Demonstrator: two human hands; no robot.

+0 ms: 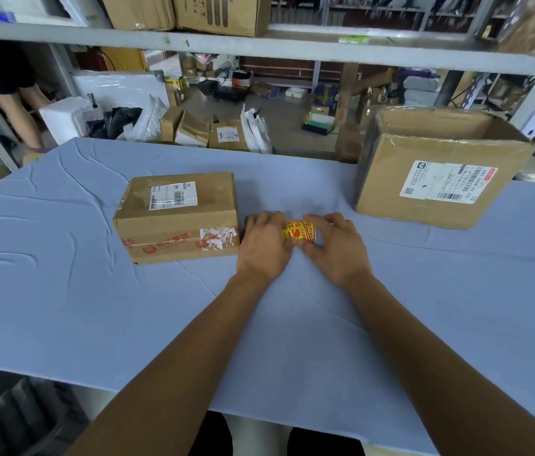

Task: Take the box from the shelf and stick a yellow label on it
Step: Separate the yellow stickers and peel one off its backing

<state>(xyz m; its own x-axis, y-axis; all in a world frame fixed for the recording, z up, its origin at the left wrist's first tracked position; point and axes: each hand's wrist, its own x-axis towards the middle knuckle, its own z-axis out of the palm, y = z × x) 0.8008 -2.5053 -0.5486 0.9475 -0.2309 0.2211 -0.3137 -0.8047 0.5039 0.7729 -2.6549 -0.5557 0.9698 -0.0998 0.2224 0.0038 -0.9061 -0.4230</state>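
Note:
A small brown cardboard box (177,218) with a white shipping label on top and torn tape on its front lies on the blue table cloth (62,291), left of centre. Just right of it, my left hand (264,248) and my right hand (335,248) together hold a roll of yellow labels with red print (297,232) low over the cloth. Fingers of both hands close around the roll and hide most of it. Neither hand touches the box.
A larger brown box (440,169) with a white label stands at the table's far right. A metal shelf (259,47) carrying cardboard boxes runs overhead. Parcels and bags litter the floor beyond the table. A person's legs (19,106) stand at far left.

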